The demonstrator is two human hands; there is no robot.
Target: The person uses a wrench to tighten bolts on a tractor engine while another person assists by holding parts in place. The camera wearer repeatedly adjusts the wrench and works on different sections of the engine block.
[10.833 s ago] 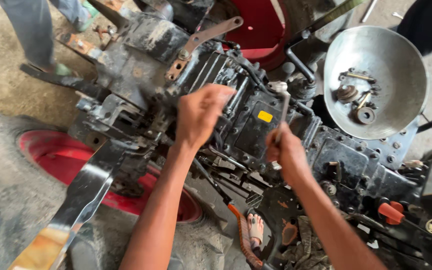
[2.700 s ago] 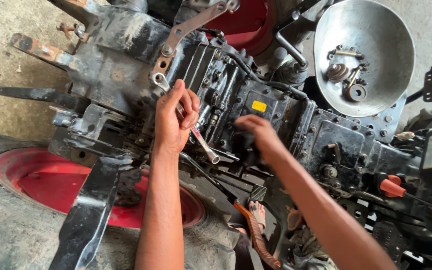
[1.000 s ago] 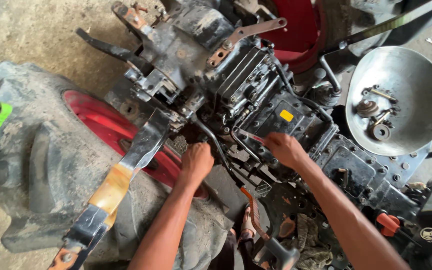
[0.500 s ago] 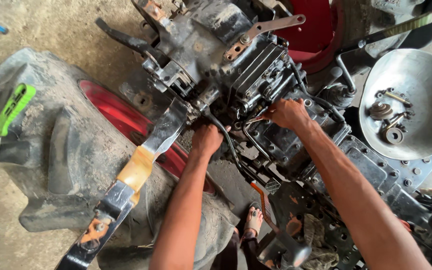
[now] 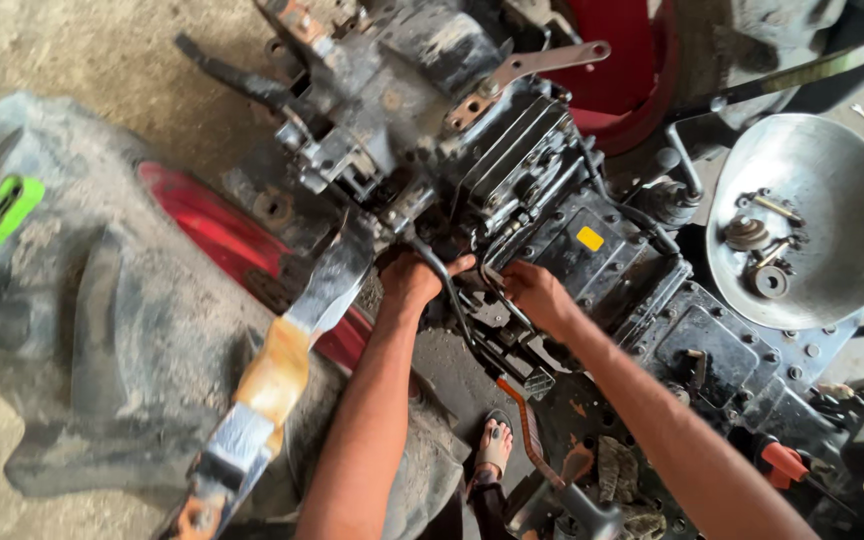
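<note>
Your left hand [image 5: 414,282] is curled around a thin black bent metal pipe [image 5: 444,285] low on the greasy black tractor gearbox housing [image 5: 512,190], forearm reaching up from six o'clock. Your right hand [image 5: 537,295] sits just at three o'clock of it, fingers bent onto the same cluster of pipes; whether it pinches one you cannot tell. One dented silver metal bowl [image 5: 832,200] lies at two o'clock with about four small parts inside. One red wheel rim [image 5: 202,225] in its tyre lies at nine o'clock.
</note>
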